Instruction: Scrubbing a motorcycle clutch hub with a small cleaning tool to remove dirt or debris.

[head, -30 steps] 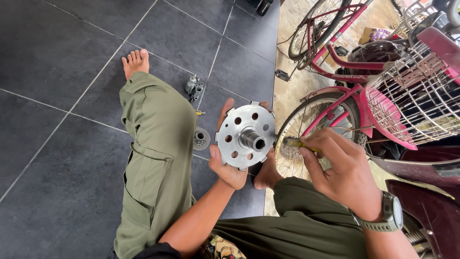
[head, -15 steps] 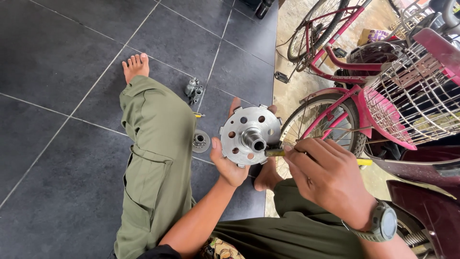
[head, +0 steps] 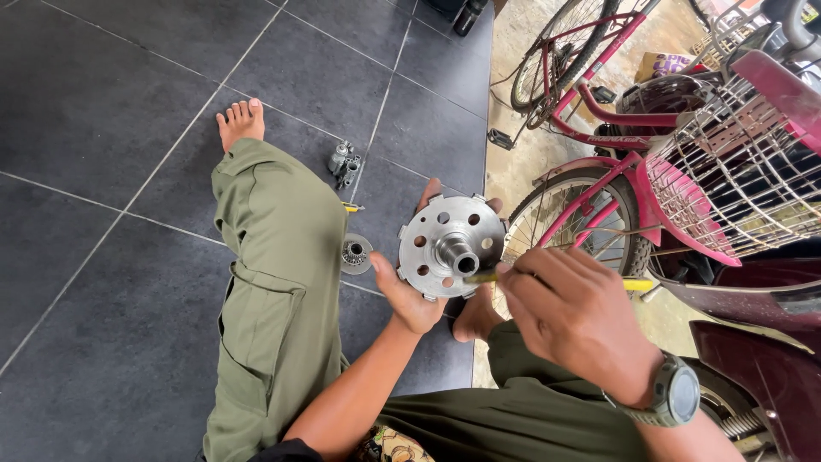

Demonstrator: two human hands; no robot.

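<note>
I sit on a dark tiled floor in olive trousers. My left hand (head: 412,295) holds up a round silver metal hub disc (head: 451,245) with holes around its face and a short central tube. My right hand (head: 569,321), with a watch on the wrist, grips a thin yellow-handled tool (head: 636,284) whose tip points at the disc's central tube. The tool's shaft is mostly hidden by my fingers.
A small round gear part (head: 355,253) and a grey metal component (head: 343,162) lie on the tiles beside my left leg. A pink bicycle (head: 599,128) with a wire basket (head: 740,184) stands at the right. A dark red vehicle body (head: 761,342) is at lower right.
My right hand has brought the tool from the disc's right edge in toward its central tube. The disc has tilted slightly in my left hand.
</note>
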